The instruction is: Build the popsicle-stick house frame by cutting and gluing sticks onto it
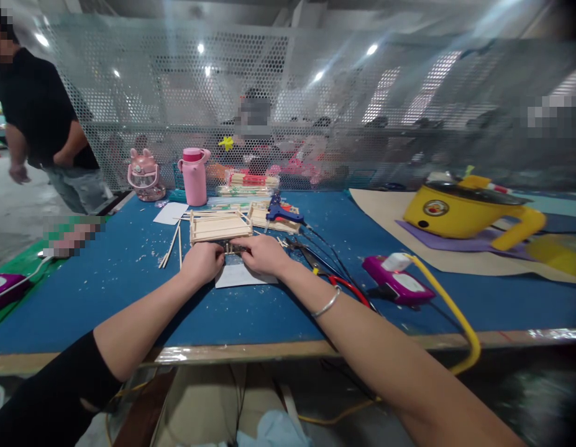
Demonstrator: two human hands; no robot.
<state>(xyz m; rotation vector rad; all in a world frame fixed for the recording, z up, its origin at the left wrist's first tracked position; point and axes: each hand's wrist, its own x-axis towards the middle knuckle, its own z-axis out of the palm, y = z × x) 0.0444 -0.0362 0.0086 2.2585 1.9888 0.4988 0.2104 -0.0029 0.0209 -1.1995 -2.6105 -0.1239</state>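
Observation:
A small frame built of pale wooden sticks (221,227) lies before me on the blue tabletop, with low rails along its sides. At its near edge, my left hand (202,261) is closed, with thumb and fingers pinched at the left part. My right hand (264,253) grips the same edge from the right, its fingers bent inward. Between the fingertips is a short row of small stick pieces, partly hidden. A white sheet of paper (245,275) lies under the hands. Just behind, a second stick piece (273,218) has a blue glue gun (284,214) on it.
Loose sticks (171,245) lie left of the frame. Red-handled pliers (348,288) and cables lie by my right forearm. Farther right are a purple power strip (399,280) and a yellow electric pot (460,211). A pink flask (194,178) stands behind; a person (45,112) stands left.

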